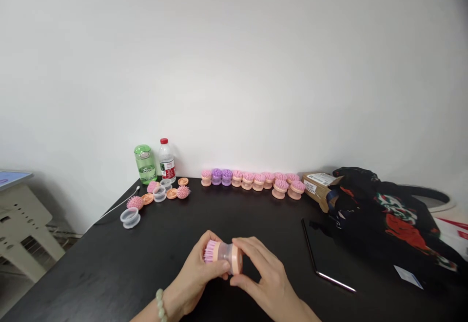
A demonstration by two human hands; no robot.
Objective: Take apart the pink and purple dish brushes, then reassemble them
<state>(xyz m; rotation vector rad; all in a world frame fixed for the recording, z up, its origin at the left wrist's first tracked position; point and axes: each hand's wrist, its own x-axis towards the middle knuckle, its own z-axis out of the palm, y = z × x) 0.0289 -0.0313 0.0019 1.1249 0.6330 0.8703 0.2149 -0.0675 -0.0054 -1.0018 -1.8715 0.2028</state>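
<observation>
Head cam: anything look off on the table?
Only the left end stands out: pink bristle heads, peach discs and clear cups lie loose and scattered on the black table, unlike the tidy row of assembled brushes along the wall. Nothing looks spilled or broken from this view.

Soap-dispensing dish brush (223,256): soft pink plastic bristles, smooth translucent plastic reservoir, peach plastic cap with a satin sheen; the loose reservoir (130,217) nearby is glossy clear plastic. Tabletop (91,275): smooth black surface, mostly matt with a faint sheen; water bottle (167,162): thin glossy clear plastic, red plastic cap, paper-like label; green bottle (145,165): smooth translucent plastic. Carton (318,189): matt brown corrugated cardboard; tote bag (380,229): soft black printed cloth; thin panel (325,263): dark glossy face, bright metal edge; bracelet (160,305): polished pale green beads.
</observation>
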